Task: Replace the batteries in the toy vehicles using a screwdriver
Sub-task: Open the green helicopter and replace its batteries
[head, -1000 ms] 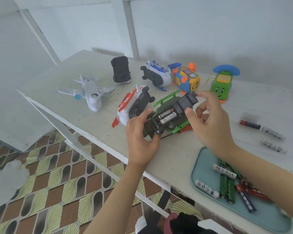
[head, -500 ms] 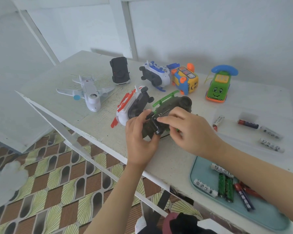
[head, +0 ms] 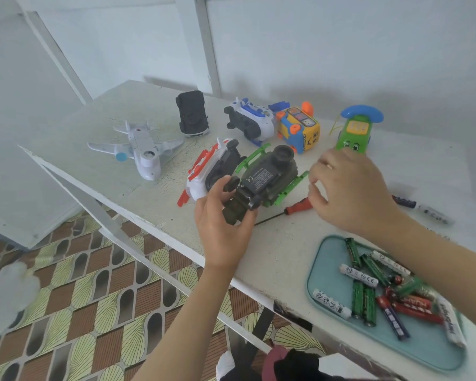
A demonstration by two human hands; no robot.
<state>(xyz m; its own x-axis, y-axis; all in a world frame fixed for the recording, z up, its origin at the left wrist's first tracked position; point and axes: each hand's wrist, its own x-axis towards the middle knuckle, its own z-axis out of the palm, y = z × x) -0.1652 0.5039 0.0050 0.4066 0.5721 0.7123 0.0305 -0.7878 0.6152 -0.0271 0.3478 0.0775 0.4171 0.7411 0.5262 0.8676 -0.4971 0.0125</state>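
My left hand [head: 222, 215] grips the near end of a dark green toy vehicle [head: 267, 180] that lies upside down on the white table [head: 149, 193], its black battery cover closed. My right hand [head: 349, 193] hovers just right of the toy with fingers loosely curled, holding nothing that I can see. A red-handled screwdriver [head: 297, 207] lies on the table beneath that hand's fingers, its thin shaft pointing toward me. A teal tray [head: 327, 248] at the front right holds several green, white and red batteries.
Other toys lie behind: a white plane [head: 142, 151], a black car [head: 192, 114], a white-and-blue vehicle [head: 252, 123], a yellow-blue toy [head: 300, 130], a green phone car [head: 355, 133] and a white-red vehicle [head: 204, 174]. Loose batteries [head: 423, 209] lie at right. The table's near edge drops to patterned floor.
The battery cover went from open, with batteries showing, to closed. My right hand pressed on it, then lifted away to the right above the screwdriver. My left hand kept its hold.
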